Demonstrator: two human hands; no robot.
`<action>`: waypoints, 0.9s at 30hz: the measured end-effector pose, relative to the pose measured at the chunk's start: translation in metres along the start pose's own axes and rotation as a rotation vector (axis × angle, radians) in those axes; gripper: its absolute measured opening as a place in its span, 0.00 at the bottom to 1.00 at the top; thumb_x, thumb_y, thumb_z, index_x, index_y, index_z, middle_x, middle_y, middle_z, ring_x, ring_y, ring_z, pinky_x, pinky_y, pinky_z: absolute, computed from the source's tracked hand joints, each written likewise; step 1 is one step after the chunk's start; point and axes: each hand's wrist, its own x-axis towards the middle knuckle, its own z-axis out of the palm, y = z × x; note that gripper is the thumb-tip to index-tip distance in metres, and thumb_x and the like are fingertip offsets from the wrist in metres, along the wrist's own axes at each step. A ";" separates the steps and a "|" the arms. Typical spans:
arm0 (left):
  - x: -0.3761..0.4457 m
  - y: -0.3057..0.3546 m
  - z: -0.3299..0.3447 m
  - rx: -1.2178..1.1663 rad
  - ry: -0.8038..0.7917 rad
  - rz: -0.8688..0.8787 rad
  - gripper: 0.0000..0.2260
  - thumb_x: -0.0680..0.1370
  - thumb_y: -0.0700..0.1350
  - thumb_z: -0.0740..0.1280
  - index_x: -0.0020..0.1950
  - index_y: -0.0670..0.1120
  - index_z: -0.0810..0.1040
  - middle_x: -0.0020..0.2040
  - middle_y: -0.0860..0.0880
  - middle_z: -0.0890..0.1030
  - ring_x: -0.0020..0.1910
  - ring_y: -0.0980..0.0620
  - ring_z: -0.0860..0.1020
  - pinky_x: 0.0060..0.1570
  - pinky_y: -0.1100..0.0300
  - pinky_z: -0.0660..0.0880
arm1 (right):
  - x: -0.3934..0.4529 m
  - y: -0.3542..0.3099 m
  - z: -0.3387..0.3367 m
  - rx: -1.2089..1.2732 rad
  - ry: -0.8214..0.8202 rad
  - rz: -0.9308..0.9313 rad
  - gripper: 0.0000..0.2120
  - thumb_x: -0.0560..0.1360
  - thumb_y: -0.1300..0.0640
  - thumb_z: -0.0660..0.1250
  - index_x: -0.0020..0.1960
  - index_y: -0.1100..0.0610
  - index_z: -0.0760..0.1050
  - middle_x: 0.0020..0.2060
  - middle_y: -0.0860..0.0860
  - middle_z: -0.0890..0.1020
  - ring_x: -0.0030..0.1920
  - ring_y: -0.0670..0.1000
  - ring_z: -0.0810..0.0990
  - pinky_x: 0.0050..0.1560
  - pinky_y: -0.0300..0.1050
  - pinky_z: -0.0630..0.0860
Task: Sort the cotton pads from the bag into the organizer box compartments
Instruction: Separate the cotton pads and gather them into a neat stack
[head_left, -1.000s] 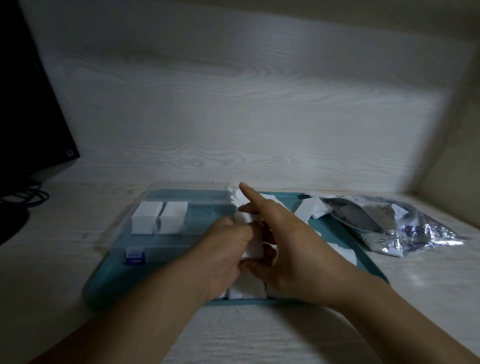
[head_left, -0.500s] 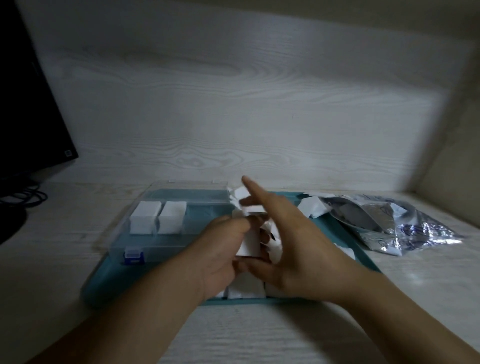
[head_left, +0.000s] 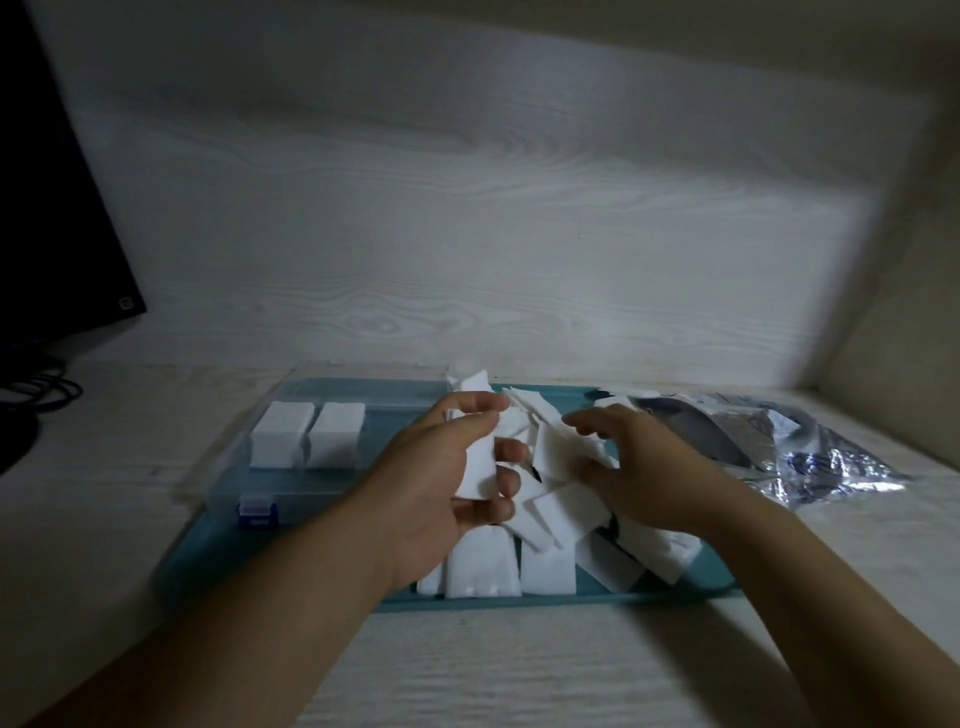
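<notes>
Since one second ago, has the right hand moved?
Yes. The right hand has pulled away from the left hand and the pads it grips, toward the bag, and now hovers over the loose pads.

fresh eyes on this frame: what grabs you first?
The left hand gripping a stack of cotton pads mid-frame, with the right hand reaching over the loose pile of pads on the teal tray. Next, two neat white stacks in the clear organizer box at left, and the crumpled foil bag at right.
</notes>
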 end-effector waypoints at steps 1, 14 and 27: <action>-0.001 0.001 0.000 0.024 0.001 0.010 0.05 0.82 0.44 0.62 0.52 0.45 0.77 0.34 0.45 0.78 0.27 0.51 0.72 0.19 0.65 0.65 | 0.000 -0.001 0.002 -0.024 -0.037 0.012 0.24 0.77 0.53 0.67 0.72 0.48 0.68 0.65 0.49 0.74 0.61 0.51 0.74 0.60 0.44 0.73; 0.001 0.002 0.001 -0.073 -0.008 -0.027 0.17 0.82 0.56 0.59 0.54 0.42 0.75 0.34 0.43 0.77 0.28 0.50 0.69 0.22 0.64 0.61 | -0.001 -0.003 -0.017 0.461 0.388 -0.056 0.07 0.71 0.60 0.76 0.42 0.48 0.83 0.38 0.49 0.85 0.35 0.40 0.80 0.37 0.30 0.74; 0.001 -0.014 0.010 -0.030 -0.154 0.010 0.25 0.83 0.57 0.50 0.55 0.44 0.82 0.36 0.39 0.78 0.29 0.44 0.76 0.29 0.58 0.76 | -0.020 -0.055 0.006 0.807 0.188 -0.245 0.09 0.73 0.70 0.70 0.46 0.58 0.84 0.37 0.55 0.85 0.33 0.47 0.79 0.37 0.41 0.76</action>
